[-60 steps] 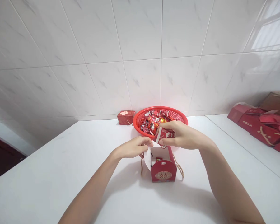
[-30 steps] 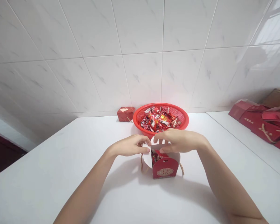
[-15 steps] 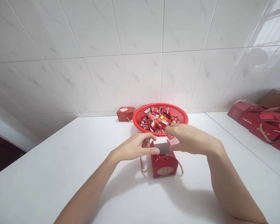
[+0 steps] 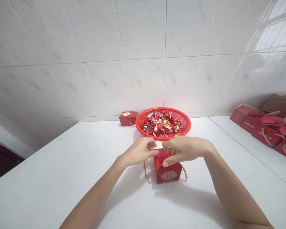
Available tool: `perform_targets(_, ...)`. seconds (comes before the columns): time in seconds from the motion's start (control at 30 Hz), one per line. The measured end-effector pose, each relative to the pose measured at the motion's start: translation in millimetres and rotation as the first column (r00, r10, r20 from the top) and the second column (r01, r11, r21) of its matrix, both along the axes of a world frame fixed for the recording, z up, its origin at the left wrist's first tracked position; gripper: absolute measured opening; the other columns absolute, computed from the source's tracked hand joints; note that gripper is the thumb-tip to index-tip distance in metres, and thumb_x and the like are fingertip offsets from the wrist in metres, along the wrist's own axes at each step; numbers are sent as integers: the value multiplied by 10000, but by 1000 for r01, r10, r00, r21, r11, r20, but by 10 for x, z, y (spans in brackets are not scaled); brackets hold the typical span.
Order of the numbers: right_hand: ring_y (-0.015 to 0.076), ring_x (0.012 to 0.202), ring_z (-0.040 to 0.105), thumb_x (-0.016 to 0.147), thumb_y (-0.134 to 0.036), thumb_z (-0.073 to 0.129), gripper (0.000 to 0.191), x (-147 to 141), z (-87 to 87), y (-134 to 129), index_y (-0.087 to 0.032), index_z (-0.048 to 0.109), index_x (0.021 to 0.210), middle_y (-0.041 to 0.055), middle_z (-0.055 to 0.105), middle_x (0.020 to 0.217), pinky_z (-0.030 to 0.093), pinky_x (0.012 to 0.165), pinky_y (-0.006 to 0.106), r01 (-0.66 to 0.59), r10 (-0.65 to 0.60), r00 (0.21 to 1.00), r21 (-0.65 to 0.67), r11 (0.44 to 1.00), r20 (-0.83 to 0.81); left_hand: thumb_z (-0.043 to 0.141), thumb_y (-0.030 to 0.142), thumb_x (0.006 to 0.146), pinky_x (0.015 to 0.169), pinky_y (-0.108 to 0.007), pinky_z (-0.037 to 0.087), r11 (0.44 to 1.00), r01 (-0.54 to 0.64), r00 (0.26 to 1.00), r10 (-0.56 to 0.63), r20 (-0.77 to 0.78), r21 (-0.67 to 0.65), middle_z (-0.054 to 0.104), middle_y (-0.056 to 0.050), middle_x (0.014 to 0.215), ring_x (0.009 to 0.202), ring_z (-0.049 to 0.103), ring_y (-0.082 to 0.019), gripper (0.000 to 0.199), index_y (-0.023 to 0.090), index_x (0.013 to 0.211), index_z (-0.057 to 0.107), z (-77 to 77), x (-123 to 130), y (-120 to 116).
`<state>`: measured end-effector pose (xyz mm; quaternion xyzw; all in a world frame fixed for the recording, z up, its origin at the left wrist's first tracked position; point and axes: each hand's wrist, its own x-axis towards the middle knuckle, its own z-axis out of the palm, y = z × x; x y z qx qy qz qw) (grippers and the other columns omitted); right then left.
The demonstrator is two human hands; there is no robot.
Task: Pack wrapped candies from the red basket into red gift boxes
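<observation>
A small red gift box (image 4: pixel 169 176) with a pale round emblem and twisted cord handles stands on the white table. Its top is covered by red flaps folded inward. My right hand (image 4: pixel 184 149) spans the top, its thumb against the front flap and its bent fingers farther back on the box. At the upper left edge, my left hand (image 4: pixel 137 152) has its thumb tip touching the box or just beside it. The left fingers are curved and stay apart from that thumb, with nothing seen between them. The inside of the box is hidden.
Behind the box, a red plastic basket (image 4: pixel 139 128) holds several wrapped sweets (image 4: pixel 160 124). A closed red box (image 4: pixel 128 119) stands to its left by the tiled wall (image 4: pixel 105 86). Several more red boxes (image 4: pixel 264 127) are heaped at the right, near brown cardboard (image 4: pixel 280 103).
The box's top flaps have come down over the opening, which showed its pale interior before. My right hand has moved left and slightly down onto the box; my left hand has shifted only slightly.
</observation>
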<state>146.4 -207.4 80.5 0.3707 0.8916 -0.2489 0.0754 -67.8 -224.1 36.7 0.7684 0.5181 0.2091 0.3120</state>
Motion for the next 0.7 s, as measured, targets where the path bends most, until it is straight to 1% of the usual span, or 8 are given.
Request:
perform_targets(0.07, 184, 696, 603, 806, -563, 700, 392, 28, -14, 11, -207, 536, 798, 23, 657, 781, 348, 520, 257, -18, 18, 1000, -39, 999, 0, 675, 363, 757, 827, -346, 526, 1000, 0, 1000, 0, 6, -15, 710, -61, 1033, 966, 666, -254, 239, 182, 910, 644, -38, -18, 43)
perform_targets(0.2, 186, 762, 623, 854, -388, 683, 231, 136, -29, -67, -200, 559, 803, 34, 683, 842, 373, 557, 255, -6, 5, 999, -16, 1000, -46, 695, 323, 732, 924, -358, 492, 999, 42, 999, -42, 29, -5, 707, -39, 1068, 1035, 636, -250, 248, 195, 941, 657, -71, -8, 70)
perform_targets(0.27, 184, 784, 614, 868, -318, 656, 161, 210, -53, -129, -202, 565, 801, 35, 681, 859, 373, 571, 259, 12, -9, 996, 31, 999, -84, 697, 308, 726, 898, -346, 489, 998, 68, 997, -68, 39, -2, 700, -34, 1047, 1012, 631, -240, 224, 195, 913, 645, -62, 9, 58)
perform_targets(0.33, 177, 762, 592, 862, -286, 647, 138, 285, -103, -188, -207, 560, 789, 28, 664, 842, 367, 578, 265, 52, -45, 994, 75, 996, -96, 699, 299, 721, 834, -326, 493, 994, 103, 993, -100, 60, -34, 691, -25, 962, 942, 634, -223, 186, 192, 851, 620, -39, 28, 33)
perform_targets(0.43, 165, 685, 554, 839, -270, 646, 172, 382, -216, -259, -213, 519, 739, 10, 629, 771, 335, 560, 271, 119, -111, 992, 134, 984, -67, 685, 267, 733, 775, -296, 478, 979, 198, 978, -195, 69, -40, 664, 0, 851, 840, 621, -187, 134, 188, 788, 593, 11, 64, -22)
perform_targets(0.53, 162, 642, 542, 843, -293, 639, 204, 456, -337, -318, -221, 483, 733, 1, 635, 748, 324, 550, 276, 169, -157, 984, 180, 969, -79, 663, 250, 777, 765, -282, 457, 939, 344, 939, -344, 16, 9, 662, 2, 866, 826, 606, -171, 90, 183, 782, 604, 56, 110, -96)
perform_targets(0.6, 168, 657, 565, 866, -324, 627, 200, 496, -400, -357, -224, 492, 756, 11, 664, 790, 349, 569, 279, 198, -179, 977, 189, 962, -113, 658, 272, 816, 773, -280, 453, 903, 429, 903, -429, 0, 4, 673, -10, 924, 852, 608, -174, 98, 183, 843, 629, 73, 147, -147)
perform_targets(0.7, 197, 759, 623, 893, -380, 617, 196, 549, -476, -420, -227, 535, 804, 32, 690, 870, 410, 636, 293, 228, -197, 965, 179, 957, -175, 653, 309, 861, 787, -285, 442, 871, 491, 870, -491, -51, -13, 681, -30, 1004, 909, 609, -192, 161, 192, 972, 662, 76, 204, -210)
